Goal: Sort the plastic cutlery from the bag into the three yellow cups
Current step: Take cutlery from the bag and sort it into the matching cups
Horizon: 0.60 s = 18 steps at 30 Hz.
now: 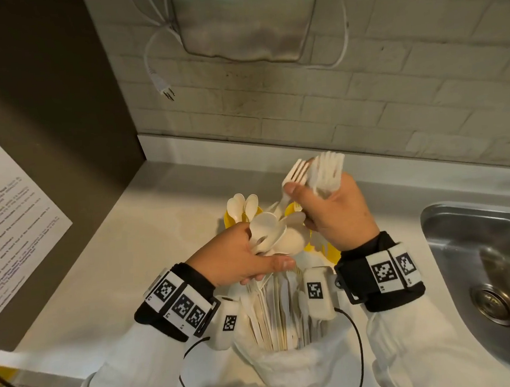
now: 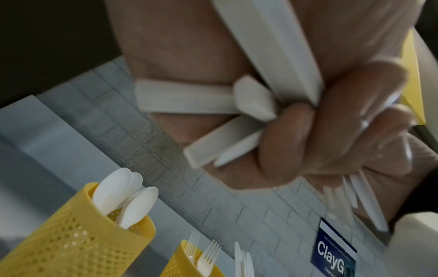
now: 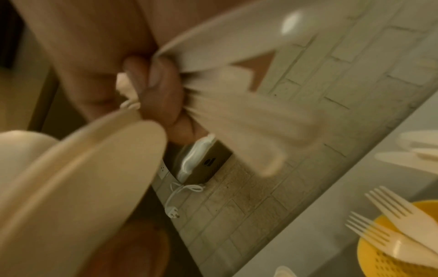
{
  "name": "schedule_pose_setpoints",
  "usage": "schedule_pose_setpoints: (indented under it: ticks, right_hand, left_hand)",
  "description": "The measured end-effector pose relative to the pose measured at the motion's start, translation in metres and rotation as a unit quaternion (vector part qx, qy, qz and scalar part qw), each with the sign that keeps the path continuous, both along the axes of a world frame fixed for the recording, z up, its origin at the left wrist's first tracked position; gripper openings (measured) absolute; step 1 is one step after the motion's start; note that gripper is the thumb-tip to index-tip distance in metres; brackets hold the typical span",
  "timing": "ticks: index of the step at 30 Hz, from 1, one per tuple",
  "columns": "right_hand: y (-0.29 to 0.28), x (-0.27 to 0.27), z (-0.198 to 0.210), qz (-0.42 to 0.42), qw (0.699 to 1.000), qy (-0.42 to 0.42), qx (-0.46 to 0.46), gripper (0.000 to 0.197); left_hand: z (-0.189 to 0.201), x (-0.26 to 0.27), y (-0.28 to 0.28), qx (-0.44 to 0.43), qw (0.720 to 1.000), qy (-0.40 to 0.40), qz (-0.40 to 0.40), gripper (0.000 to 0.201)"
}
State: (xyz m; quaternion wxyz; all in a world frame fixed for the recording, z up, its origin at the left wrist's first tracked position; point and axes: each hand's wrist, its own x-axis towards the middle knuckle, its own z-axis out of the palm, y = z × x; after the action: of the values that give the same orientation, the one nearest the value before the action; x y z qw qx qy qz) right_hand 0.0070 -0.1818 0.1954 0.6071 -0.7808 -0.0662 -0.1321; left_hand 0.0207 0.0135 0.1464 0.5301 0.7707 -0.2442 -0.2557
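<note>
My left hand (image 1: pixel 247 255) grips a bunch of white plastic spoons (image 1: pixel 271 232) by their handles, just above the open plastic bag (image 1: pixel 293 366) of cutlery (image 1: pixel 276 311). My right hand (image 1: pixel 335 214) holds a fan of white forks (image 1: pixel 322 172) higher up, tines pointing away. Behind the hands stand the yellow cups: one holds spoons (image 1: pixel 244 205), its rim (image 1: pixel 228 218) showing. The left wrist view shows my fingers (image 2: pixel 284 142) curled round handles, the spoon cup (image 2: pixel 78 239), a fork cup (image 2: pixel 187 264) and knives (image 2: pixel 241 260). The right wrist view shows the fork cup (image 3: pixel 379 258).
A steel sink (image 1: pixel 485 265) is sunk into the counter at the right. A metal dispenser (image 1: pixel 247 18) hangs on the tiled wall, with a loose plug (image 1: pixel 166 90) dangling beside it. A dark cabinet side carrying a printed notice (image 1: pixel 9 221) borders the counter at the left.
</note>
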Motion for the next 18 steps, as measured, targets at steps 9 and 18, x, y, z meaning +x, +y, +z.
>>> schedule_pose_setpoints:
  ticks: [9,18]
  right_hand:
    - [-0.006,0.007,0.008,-0.074,0.964,-0.087,0.242,0.047]
    - [-0.014,0.006,0.003,-0.071,0.977,-0.083,0.182,0.016]
  left_hand:
    - [0.004,-0.005,0.002,0.025,1.000,-0.013,-0.014,0.040]
    - [0.011,-0.006,0.005,-0.018,1.000,0.013,0.002,0.056]
